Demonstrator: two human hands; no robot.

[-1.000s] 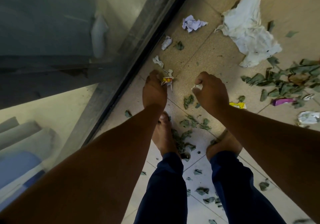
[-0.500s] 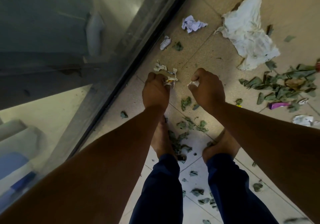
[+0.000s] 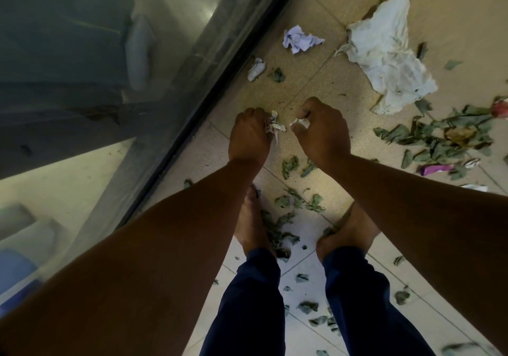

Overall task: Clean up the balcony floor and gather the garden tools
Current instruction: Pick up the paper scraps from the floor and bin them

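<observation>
Both my hands reach down over the tiled balcony floor (image 3: 310, 80). My left hand (image 3: 248, 138) grips a bunch of small crumpled paper scraps (image 3: 275, 127). My right hand (image 3: 321, 133) pinches a small white paper scrap (image 3: 299, 122). Further out lie a crumpled lilac paper ball (image 3: 299, 40), a small grey-white scrap (image 3: 255, 69) and a large crumpled white sheet (image 3: 387, 53). Dry green leaves (image 3: 434, 138) are piled at the right, with a purple wrapper (image 3: 437, 168) beside them. No garden tools are in view.
A dark metal door track and glass panel (image 3: 220, 61) run diagonally along the left. My bare feet (image 3: 251, 218) stand among scattered leaf bits (image 3: 299, 201). A wilted pink rose (image 3: 499, 108) lies at the right edge.
My left hand has gathered the paper scraps that lay just beyond it by the track. Both hands have edged forward and closer together.
</observation>
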